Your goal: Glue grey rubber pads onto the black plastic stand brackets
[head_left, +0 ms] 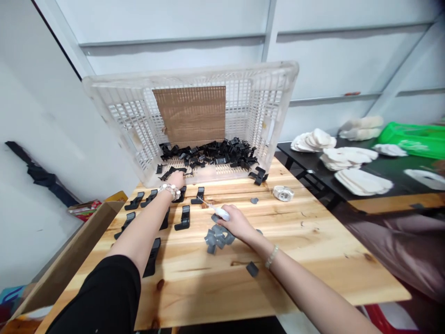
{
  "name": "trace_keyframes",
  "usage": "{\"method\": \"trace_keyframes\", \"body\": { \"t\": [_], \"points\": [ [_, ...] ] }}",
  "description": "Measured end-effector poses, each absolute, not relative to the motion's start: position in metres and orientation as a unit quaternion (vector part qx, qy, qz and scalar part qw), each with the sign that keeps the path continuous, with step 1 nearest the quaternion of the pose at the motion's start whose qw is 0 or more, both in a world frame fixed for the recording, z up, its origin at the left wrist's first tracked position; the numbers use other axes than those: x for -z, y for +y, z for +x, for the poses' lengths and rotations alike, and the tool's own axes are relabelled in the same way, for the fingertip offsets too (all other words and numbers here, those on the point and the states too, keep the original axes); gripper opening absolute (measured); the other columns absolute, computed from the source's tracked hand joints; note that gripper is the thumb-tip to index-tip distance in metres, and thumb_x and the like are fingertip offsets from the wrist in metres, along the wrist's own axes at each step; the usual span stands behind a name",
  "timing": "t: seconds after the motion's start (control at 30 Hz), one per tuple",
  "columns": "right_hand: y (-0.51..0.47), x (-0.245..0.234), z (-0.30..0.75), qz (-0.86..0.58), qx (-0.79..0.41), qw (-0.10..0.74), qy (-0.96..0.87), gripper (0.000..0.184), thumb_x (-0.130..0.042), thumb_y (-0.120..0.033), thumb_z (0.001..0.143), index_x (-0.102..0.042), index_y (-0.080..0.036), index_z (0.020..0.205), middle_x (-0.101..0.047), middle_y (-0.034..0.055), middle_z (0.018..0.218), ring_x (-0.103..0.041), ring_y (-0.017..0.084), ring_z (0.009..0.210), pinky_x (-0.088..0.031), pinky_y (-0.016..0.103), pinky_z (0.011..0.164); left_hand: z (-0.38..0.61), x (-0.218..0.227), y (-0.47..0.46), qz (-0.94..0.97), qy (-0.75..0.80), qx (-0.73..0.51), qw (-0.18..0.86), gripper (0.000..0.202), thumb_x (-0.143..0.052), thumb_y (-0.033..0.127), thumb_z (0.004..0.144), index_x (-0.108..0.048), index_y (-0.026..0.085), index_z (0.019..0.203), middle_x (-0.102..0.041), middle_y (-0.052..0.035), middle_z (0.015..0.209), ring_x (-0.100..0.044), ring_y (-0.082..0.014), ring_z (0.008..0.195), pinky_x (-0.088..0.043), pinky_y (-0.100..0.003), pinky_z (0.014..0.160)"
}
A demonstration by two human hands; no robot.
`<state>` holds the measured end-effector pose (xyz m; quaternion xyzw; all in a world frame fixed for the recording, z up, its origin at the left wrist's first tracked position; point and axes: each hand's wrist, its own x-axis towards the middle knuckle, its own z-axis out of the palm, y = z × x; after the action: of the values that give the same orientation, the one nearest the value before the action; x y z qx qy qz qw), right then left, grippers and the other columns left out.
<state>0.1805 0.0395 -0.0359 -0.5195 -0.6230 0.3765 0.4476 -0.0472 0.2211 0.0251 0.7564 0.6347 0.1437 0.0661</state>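
Note:
My left hand (176,180) reaches to the front edge of the white crate, fingers closed around a black plastic part (170,173) that shows partly beside them. My right hand (238,222) holds a white-handled tool with a thin tip (222,213), its tip pointing left toward a black plastic clip (198,195) on the table. Another clip (183,218) stands closer to me, among several set out in rows, some hidden behind my left arm. Beneath my right hand lies a loose pile of small grey pieces (217,237).
The white plastic crate (292,69) lies on its side, with a heap of black parts (222,150) and a cardboard sheet (191,113) inside. A watch (283,193) rests on the wooden table (313,260). At right, a black table holds white pads (363,181) and a green basket (413,139).

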Motion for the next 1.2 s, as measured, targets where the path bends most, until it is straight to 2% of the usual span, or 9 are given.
{"method": "trace_keyframes", "body": {
  "t": [0.13,0.23,0.3,0.43,0.6,0.73,0.9,1.07,1.2],
  "points": [
    [0.045,0.042,0.185,-0.522,-0.403,0.475,-0.582,0.016,-0.071,-0.018,0.060,-0.058,-0.020,0.069,-0.057,-0.0008,0.069,-0.051,0.018,0.069,-0.041,0.031,0.071,-0.042,-0.034,0.208,0.765,0.603,-0.204,0.095,0.036,-0.059,0.035,0.092,-0.057,0.016,0.122,-0.059,-0.0108,0.123,-0.061,-0.0230,0.105,-0.053,-0.044,0.088],
    [0.050,0.044,0.190,-0.510,-0.444,0.525,-0.516,0.023,-0.069,-0.028,0.063,-0.057,-0.020,0.080,-0.057,-0.0019,0.069,-0.051,0.015,0.063,-0.044,0.030,0.066,-0.038,-0.042,0.180,0.779,0.559,-0.257,0.121,0.020,-0.050,0.021,0.094,-0.067,0.016,0.104,-0.062,-0.0092,0.122,-0.057,-0.0224,0.115,-0.046,-0.043,0.102],
    [0.052,0.043,0.192,-0.492,-0.477,0.556,-0.470,0.030,-0.070,-0.032,0.062,-0.055,-0.019,0.085,-0.057,-0.0023,0.067,-0.052,0.014,0.059,-0.046,0.030,0.063,-0.036,-0.044,0.149,0.787,0.526,-0.288,0.145,0.033,-0.039,0.007,0.089,-0.071,0.016,0.090,-0.062,-0.0075,0.126,-0.052,-0.0206,0.124,-0.037,-0.039,0.112],
    [0.043,0.036,0.193,-0.448,-0.540,0.578,-0.416,0.031,-0.074,-0.030,0.057,-0.055,-0.018,0.077,-0.059,-0.0005,0.064,-0.055,0.013,0.056,-0.046,0.028,0.058,-0.031,-0.038,0.072,0.790,0.478,-0.312,0.224,0.039,-0.036,0.009,0.080,-0.072,0.020,0.090,-0.066,-0.0044,0.123,-0.058,-0.0193,0.120,-0.038,-0.039,0.112],
    [0.027,0.024,0.190,-0.407,-0.595,0.567,-0.400,0.023,-0.076,-0.025,0.059,-0.063,-0.016,0.075,-0.064,0.0020,0.074,-0.059,0.013,0.066,-0.046,0.025,0.063,-0.017,-0.016,0.012,0.663,0.422,-0.344,0.513,0.026,-0.047,0.017,0.076,-0.072,0.018,0.077,-0.072,-0.0088,0.107,-0.063,-0.0234,0.110,-0.043,-0.040,0.106],
    [0.024,0.019,0.189,-0.400,-0.615,0.553,-0.395,0.023,-0.075,-0.031,0.065,-0.063,-0.015,0.077,-0.065,0.0035,0.077,-0.059,0.012,0.065,-0.046,0.026,0.064,-0.007,-0.005,0.010,0.575,0.425,-0.362,0.598,0.025,-0.046,0.018,0.075,-0.069,0.014,0.083,-0.073,-0.0111,0.095,-0.069,-0.0240,0.093,-0.051,-0.040,0.092],
    [0.022,0.021,0.187,-0.412,-0.620,0.539,-0.395,0.037,-0.082,-0.019,0.056,-0.060,-0.018,0.086,-0.064,-0.0010,0.075,-0.059,0.012,0.067,-0.045,0.025,0.065,-0.008,0.002,0.012,0.544,0.436,-0.359,0.621,0.024,-0.055,0.016,0.072,-0.067,0.014,0.093,-0.072,-0.0094,0.099,-0.067,-0.0227,0.098,-0.050,-0.036,0.091],
    [0.019,0.017,0.184,-0.438,-0.618,0.523,-0.391,0.038,-0.084,-0.017,0.053,-0.061,-0.017,0.082,-0.065,-0.0013,0.075,-0.061,0.013,0.068,-0.047,0.027,0.070,-0.012,0.004,0.007,0.512,0.434,-0.346,0.656,0.047,-0.063,0.009,0.065,-0.059,0.016,0.111,-0.072,-0.0074,0.100,-0.067,-0.0224,0.100,-0.051,-0.035,0.089],
    [0.015,0.010,0.186,-0.443,-0.628,0.501,-0.398,0.030,-0.083,-0.022,0.059,-0.062,-0.015,0.079,-0.068,0.0031,0.075,-0.062,0.014,0.069,-0.047,0.027,0.070,-0.012,0.000,0.007,0.522,0.403,-0.309,0.685,0.031,-0.067,0.016,0.068,-0.068,0.015,0.099,-0.072,-0.0078,0.106,-0.067,-0.0231,0.101,-0.049,-0.037,0.094]
  ]
}}
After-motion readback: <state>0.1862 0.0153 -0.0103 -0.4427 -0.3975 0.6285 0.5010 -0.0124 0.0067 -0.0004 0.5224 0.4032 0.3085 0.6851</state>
